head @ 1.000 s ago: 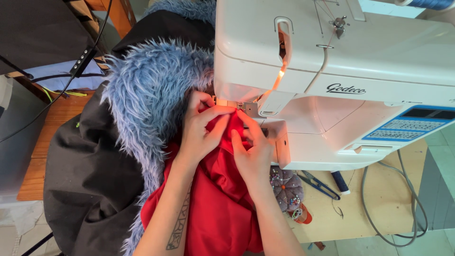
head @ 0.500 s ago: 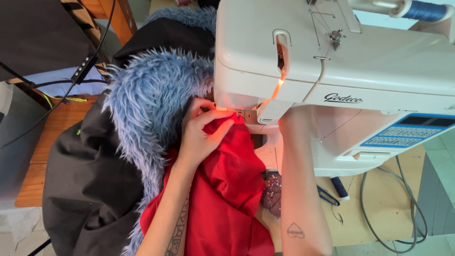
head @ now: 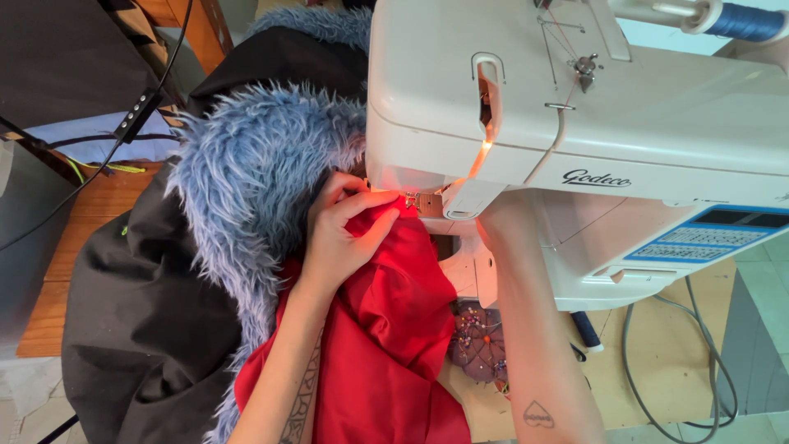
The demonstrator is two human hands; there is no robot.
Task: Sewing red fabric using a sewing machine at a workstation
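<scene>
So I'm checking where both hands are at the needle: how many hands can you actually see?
1. The left hand presses the red fabric by the presser foot. The right forearm reaches under the sewing machine, which hides its hand.

We have a single view, from a camera worn on the person's head, so there is no second view to share any part of the scene with. It looks almost straight down and slightly forward. It sits close: the white sewing machine (head: pixel 575 148) fills the upper right of the frame and runs off the top and right edges. Both forearms enter from the bottom edge. The left hand (head: pixel 341 234) lies near the centre, on red fabric (head: pixel 386 345); the right forearm passes under the machine, hiding its hand. Blue fur (head: pixel 255 181) and dark cloth (head: pixel 140 329) fill the left side. A wooden table (head: pixel 657 386) shows at lower right.
</scene>
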